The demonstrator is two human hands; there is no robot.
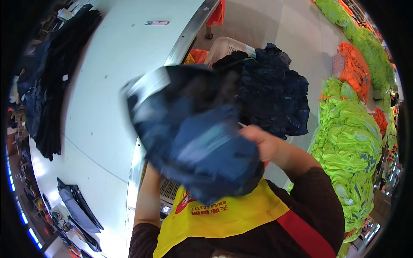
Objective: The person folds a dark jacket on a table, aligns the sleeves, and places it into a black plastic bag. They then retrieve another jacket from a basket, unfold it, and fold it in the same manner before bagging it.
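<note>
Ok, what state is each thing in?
Dark blue garment: held, bunched, motion-blurred
Right hand: gripping the garment
Left hand: hidden by the garment
White basket: heaped with dark clothes
Pink snips: lying on the table, blade state unclear
Black garments: laid out
Lime garments: piled, crumpled
Orange garments: heaped
Yellow apron: worn

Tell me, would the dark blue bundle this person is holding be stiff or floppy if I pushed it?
The dark blue bundle would probably give and fold, since it looks like soft, bunched cloth. It seems unlikely to roll far, given its lumpy outline. Motion blur leaves its slipperiness unclear.
</note>
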